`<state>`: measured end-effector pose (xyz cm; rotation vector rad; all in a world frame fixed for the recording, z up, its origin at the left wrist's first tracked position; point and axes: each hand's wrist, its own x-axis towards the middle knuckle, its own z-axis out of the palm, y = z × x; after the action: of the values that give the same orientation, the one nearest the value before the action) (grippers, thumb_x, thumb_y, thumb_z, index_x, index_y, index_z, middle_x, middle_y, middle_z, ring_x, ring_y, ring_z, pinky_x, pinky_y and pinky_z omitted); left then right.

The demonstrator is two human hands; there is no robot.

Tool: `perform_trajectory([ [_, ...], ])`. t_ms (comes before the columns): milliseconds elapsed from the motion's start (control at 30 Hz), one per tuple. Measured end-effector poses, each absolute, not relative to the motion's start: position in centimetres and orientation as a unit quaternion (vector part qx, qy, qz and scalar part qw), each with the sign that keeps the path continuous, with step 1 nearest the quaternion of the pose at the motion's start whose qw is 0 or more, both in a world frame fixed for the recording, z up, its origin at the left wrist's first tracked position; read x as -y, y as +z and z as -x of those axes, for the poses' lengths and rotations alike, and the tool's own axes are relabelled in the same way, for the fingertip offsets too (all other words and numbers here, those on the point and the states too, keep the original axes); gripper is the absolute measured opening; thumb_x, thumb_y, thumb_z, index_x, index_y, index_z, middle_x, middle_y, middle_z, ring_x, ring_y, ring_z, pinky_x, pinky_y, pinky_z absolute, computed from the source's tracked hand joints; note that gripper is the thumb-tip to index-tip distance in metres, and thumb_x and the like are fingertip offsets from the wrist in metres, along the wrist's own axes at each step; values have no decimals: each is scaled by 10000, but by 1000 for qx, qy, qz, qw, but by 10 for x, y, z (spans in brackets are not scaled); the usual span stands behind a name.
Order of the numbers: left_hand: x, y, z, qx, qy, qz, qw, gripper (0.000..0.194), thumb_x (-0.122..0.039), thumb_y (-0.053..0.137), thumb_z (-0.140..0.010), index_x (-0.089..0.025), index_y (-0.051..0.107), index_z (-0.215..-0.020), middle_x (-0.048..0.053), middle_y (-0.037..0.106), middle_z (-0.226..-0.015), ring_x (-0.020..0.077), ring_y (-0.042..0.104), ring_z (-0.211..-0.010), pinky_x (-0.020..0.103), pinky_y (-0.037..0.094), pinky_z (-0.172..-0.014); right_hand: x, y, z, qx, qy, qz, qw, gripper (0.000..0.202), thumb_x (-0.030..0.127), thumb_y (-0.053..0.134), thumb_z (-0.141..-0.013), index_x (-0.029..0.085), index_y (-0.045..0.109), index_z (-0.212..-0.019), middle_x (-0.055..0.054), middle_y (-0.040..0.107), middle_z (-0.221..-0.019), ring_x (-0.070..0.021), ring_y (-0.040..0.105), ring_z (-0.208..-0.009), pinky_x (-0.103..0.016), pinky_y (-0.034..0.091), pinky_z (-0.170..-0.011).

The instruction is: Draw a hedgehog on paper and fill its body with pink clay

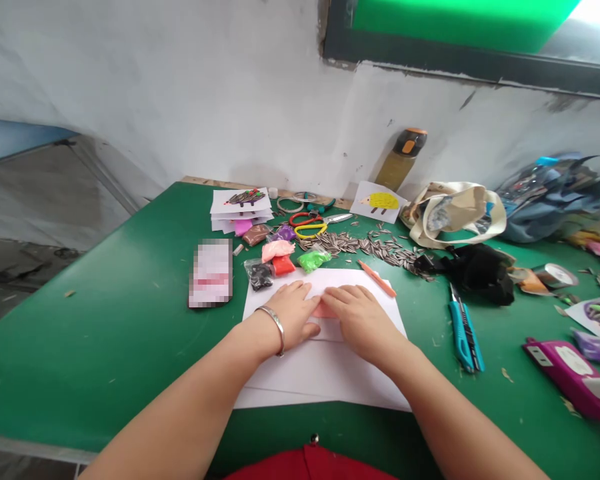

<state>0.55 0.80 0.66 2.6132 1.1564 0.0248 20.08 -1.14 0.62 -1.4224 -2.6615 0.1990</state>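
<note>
Both my hands rest on a white sheet of paper (pixel 325 367) in front of me. Between them lies a flat salmon-pink piece (pixel 325 309), mostly hidden under the fingers, so its kind is unclear. My left hand (pixel 293 313), with a silver bangle at the wrist, touches its left side, fingers stretched forward and thumb apart. From the right, my right hand (pixel 357 310) lays its fingers flat over the other edge. An orange pen-like tool (pixel 377 279) lies on the paper's upper right. Bags of black clay (pixel 259 274), red clay (pixel 283 266) and green clay (pixel 314 259) sit at its far edge.
Sunflower seeds (pixel 380 248) are scattered behind the paper, near scissors (pixel 325 221). A blue utility knife (pixel 466 333) and a magenta case (pixel 573 377) lie right. Left is a blurred-out phone-like object (pixel 211 273). A bottle (pixel 403 157) and a cloth bag (pixel 457 213) stand by the wall.
</note>
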Motion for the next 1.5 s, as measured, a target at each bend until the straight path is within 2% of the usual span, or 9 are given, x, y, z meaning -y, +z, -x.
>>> perform_trajectory([
  [467, -7, 17, -13, -420, -18, -893, 160, 402, -380, 568, -847, -146, 603, -1172, 152, 543, -1198, 311, 484, -1121, 441, 394, -979, 13, 1, -198, 873, 95, 472, 80, 311, 51, 459, -866, 177, 590, -1119, -70, 624, -1173, -226, 487, -1052, -370, 369, -934],
  [667, -7, 16, -14, -431, -20, -887, 166, 421, -369, 583, -846, -114, 579, -1181, 147, 548, -1212, 302, 470, -1160, 427, 379, -1013, 14, -6, -196, 872, 74, 476, 86, 422, 57, 458, -876, 175, 529, -1275, -87, 592, -1238, -246, 465, -1098, -394, 375, -949],
  [967, -10, 19, -11, -431, -21, -885, 175, 327, -346, 590, -851, -112, 617, -1078, 141, 568, -1153, 285, 505, -1107, 403, 405, -990, 13, -4, -194, 870, 72, 482, 73, 377, 51, 467, -866, 181, 576, -1203, -81, 612, -1186, -243, 471, -1078, -389, 384, -925],
  [1100, -10, 21, -12, -428, -19, -885, 181, 319, -343, 599, -846, -119, 612, -1073, 130, 570, -1127, 279, 507, -1088, 398, 410, -979, 14, -4, -194, 871, 73, 479, 82, 446, 58, 475, -869, 204, 515, -1288, -75, 599, -1204, -237, 470, -1071, -386, 383, -924],
  [1300, -10, 21, -12, -433, -19, -881, 191, 302, -346, 587, -862, -125, 612, -1067, 135, 566, -1139, 285, 498, -1114, 410, 401, -992, 14, -4, -192, 873, 68, 477, 75, 349, 81, 477, -884, 192, 573, -1200, -82, 609, -1168, -250, 474, -1058, -394, 388, -918],
  [1500, -10, 19, -11, -430, -15, -883, 188, 317, -347, 594, -858, -117, 618, -1076, 138, 571, -1149, 293, 493, -1138, 427, 392, -1015, 14, -4, -194, 875, 71, 471, 82, 412, 66, 476, -873, 206, 532, -1256, -83, 604, -1186, -248, 479, -1068, -400, 400, -914],
])
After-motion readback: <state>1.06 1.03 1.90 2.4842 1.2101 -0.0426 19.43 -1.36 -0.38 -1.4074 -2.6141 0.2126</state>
